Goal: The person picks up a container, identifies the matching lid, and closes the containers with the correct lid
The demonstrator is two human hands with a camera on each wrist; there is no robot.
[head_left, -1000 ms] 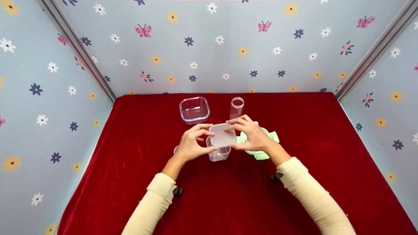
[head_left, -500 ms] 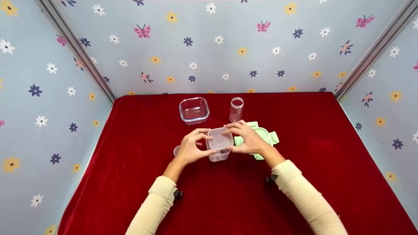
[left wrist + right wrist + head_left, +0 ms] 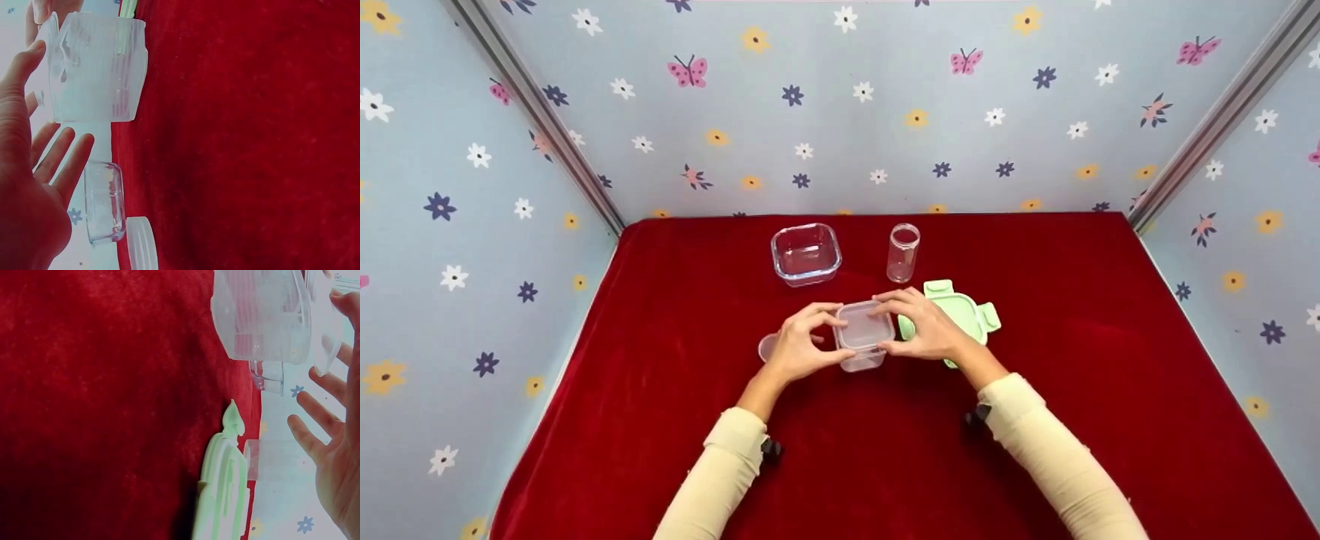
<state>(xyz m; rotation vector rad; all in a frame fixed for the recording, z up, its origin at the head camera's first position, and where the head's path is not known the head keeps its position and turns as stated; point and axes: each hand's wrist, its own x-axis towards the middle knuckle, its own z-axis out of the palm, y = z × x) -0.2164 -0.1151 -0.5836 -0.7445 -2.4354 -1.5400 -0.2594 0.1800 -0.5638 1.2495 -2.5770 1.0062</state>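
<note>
Both hands pinch a translucent rectangular lid between thumbs and fingers at its two sides. My left hand is on its left edge and my right hand on its right edge. Directly under the lid stands a clear plastic food container, upright on the cloth. In the right wrist view the lid sits at the container's rim, slightly tilted with a narrow gap visible. Remaining fingers of each hand are spread away from the container in the wrist views.
A square glass container and a clear cylindrical jar stand behind. Right of my right hand lies a green lid with side flaps. A small round translucent lid is partly hidden by my left hand. Red cloth covers the table.
Both hands have lowered the lid toward me, down onto the top of the container, and it now covers most of the opening. More of the jar and green lid shows.
</note>
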